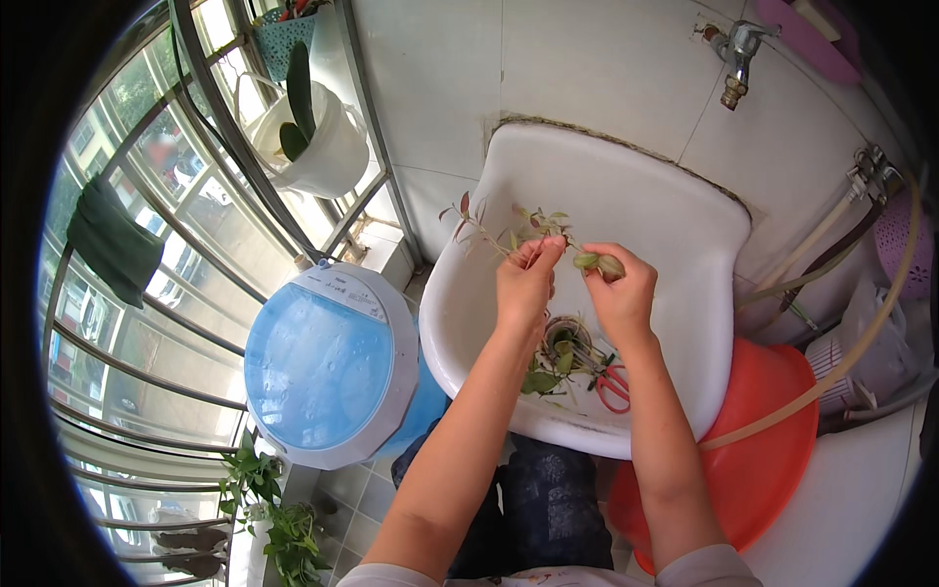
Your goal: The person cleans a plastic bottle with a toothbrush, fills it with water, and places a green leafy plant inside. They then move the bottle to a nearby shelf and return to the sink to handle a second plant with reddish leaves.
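Over the white ceramic sink [682, 213], my left hand [524, 282] pinches thin plant stems [480, 229] with small reddish and green leaves that stick out to the upper left. Close beside it, my right hand [622, 293] has a plant piece with broad green leaves [600, 264] between thumb and fingers. Whether both hands hold one and the same stem I cannot tell. Below them, scissors with red handles [613, 389] lie in the basin, their blades partly covered by stems. Cut leaves [541, 382] are heaped around the drain [568, 330].
A blue-lidded washing machine [330, 359] stands left of the sink. On the right are an orange-red plastic basin [770, 440] and a hose [843, 367]. A metal tap [741, 59] juts from the tiled wall. A white bucket with a plant [323, 154] hangs by the window bars.
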The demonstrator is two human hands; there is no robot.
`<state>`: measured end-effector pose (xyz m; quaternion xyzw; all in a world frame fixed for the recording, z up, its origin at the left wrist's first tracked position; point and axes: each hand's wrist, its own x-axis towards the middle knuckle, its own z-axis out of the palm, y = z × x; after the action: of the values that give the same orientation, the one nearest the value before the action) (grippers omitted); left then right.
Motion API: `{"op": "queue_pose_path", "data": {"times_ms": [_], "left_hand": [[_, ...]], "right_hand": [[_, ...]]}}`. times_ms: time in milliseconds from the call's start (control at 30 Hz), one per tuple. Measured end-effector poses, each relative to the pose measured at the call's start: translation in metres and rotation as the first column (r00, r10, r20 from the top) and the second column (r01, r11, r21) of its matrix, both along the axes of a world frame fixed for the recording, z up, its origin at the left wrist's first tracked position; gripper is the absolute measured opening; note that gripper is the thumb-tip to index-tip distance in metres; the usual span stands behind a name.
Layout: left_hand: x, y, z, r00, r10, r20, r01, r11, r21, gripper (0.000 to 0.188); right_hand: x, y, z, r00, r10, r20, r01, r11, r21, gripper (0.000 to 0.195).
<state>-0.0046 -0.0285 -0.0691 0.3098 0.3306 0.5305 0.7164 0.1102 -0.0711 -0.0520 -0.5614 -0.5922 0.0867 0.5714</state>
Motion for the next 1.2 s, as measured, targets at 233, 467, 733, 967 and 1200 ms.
{"op": "queue_pose_path", "data": {"times_ms": [233, 467, 733, 967, 1200], "left_hand": [[-0.003, 0.002, -0.005, 0.998, 0.054, -0.045, -0.05, 0.995, 0.085, 0.016], [-0.003, 0.0, 0.001, 0.998, 0.007, -0.07, -0.005, 0.999, 0.034, 0.018], [0.003, 0.004, -0.011, 0.994, 0.038, -0.102, -0.023, 0.989, 0.145, 0.021], [0.001, -0.003, 0.002, 0.984, 0.022, -0.175, -0.003, 0.995, 0.104, 0.022], [0.0, -0.004, -0.002, 0.969, 0.081, -0.235, -0.043, 0.985, 0.165, 0.016]], "right_hand": [[0.005, 0.001, 0.0, 0.996, -0.049, -0.076, 0.031, 0.973, -0.227, 0.006], [0.001, 0.004, -0.007, 1.0, 0.01, 0.016, -0.011, 0.997, 0.07, 0.012], [0.006, 0.007, -0.009, 0.988, -0.006, -0.156, -0.013, 0.993, -0.12, 0.006], [0.003, 0.005, -0.004, 0.984, -0.014, -0.177, -0.002, 0.996, -0.091, 0.007], [-0.002, 0.002, 0.001, 0.991, -0.037, -0.127, 0.023, 0.994, -0.107, 0.006]]}}
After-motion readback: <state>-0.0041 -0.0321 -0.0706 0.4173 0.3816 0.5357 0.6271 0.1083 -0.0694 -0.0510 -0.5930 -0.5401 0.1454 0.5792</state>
